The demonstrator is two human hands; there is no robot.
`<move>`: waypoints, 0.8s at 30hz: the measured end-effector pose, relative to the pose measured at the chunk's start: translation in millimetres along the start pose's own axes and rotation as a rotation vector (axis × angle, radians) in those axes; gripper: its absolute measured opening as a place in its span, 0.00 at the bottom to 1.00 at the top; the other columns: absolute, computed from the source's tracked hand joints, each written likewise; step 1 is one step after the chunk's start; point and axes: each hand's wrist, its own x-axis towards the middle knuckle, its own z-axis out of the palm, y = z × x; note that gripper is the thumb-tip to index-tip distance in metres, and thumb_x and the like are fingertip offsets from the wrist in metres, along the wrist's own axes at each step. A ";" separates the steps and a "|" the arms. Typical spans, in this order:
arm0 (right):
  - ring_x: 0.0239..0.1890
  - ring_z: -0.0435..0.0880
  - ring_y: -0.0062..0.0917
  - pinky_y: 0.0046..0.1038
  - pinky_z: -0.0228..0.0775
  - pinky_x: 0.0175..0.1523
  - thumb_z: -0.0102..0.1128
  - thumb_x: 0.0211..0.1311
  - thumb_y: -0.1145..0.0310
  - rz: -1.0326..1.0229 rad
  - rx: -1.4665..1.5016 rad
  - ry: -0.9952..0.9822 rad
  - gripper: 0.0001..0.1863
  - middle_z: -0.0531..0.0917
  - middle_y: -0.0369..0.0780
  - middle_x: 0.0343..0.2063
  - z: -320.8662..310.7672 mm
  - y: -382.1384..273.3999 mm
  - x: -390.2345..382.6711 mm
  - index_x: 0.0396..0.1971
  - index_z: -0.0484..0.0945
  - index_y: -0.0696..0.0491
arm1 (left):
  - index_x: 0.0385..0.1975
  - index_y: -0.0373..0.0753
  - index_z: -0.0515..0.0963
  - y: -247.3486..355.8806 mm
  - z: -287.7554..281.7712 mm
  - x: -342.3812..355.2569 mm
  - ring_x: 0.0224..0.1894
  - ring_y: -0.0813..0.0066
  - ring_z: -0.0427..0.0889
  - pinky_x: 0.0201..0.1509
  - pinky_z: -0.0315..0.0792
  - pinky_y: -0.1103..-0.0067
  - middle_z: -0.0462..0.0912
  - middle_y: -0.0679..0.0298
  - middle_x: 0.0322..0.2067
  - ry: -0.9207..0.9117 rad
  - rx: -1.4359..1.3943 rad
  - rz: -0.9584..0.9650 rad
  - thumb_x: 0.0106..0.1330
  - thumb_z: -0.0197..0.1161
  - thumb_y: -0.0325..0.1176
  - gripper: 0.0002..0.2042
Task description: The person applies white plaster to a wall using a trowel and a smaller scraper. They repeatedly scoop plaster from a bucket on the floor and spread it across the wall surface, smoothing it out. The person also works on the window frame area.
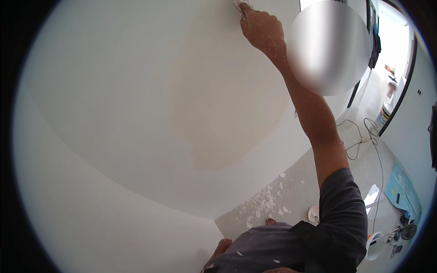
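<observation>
My right hand (259,25) is raised against the white wall (104,100) at the top of the view, its fingers closed round a small pale object (239,4) that I cannot make out. A large beige patch (218,113) spreads over the wall below and left of it. At the lower edge, a bit of skin (222,246) shows left of my body, perhaps my left hand; its fingers are unclear. My bare foot (270,221) shows near white flakes (268,198) on the floor.
On the right are a doorway (392,32), a bucket (386,110), looping cables (359,143), a blue sheet (400,186), a white bucket (376,248) and small scattered tools (407,231). A small pale container (313,213) sits by my arm. A blurred oval hides the upper right.
</observation>
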 end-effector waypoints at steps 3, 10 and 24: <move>0.34 0.86 0.43 0.42 0.80 0.41 0.48 0.69 0.63 -0.185 -0.038 0.299 0.21 0.86 0.45 0.36 30.5 -11.7 -20.1 0.59 0.71 0.51 | 0.50 0.40 0.81 -13.1 14.2 7.6 0.49 0.56 0.83 0.55 0.75 0.66 0.84 0.52 0.46 -0.105 0.090 0.143 0.65 0.55 0.45 0.20; 0.34 0.86 0.36 0.38 0.80 0.37 0.49 0.68 0.64 -0.325 -0.083 0.243 0.23 0.85 0.41 0.40 66.2 -44.4 -57.2 0.62 0.68 0.53 | 0.50 0.41 0.81 -13.1 15.1 5.3 0.51 0.58 0.82 0.57 0.75 0.68 0.84 0.54 0.48 -0.122 -0.240 -0.146 0.65 0.56 0.43 0.19; 0.38 0.85 0.44 0.39 0.81 0.39 0.44 0.68 0.73 -0.118 -0.015 0.478 0.19 0.82 0.53 0.44 6.4 -5.2 -1.9 0.56 0.68 0.61 | 0.47 0.36 0.81 22.4 -34.3 -14.0 0.44 0.66 0.84 0.49 0.75 0.71 0.87 0.58 0.40 -0.011 -0.996 -0.574 0.66 0.58 0.42 0.18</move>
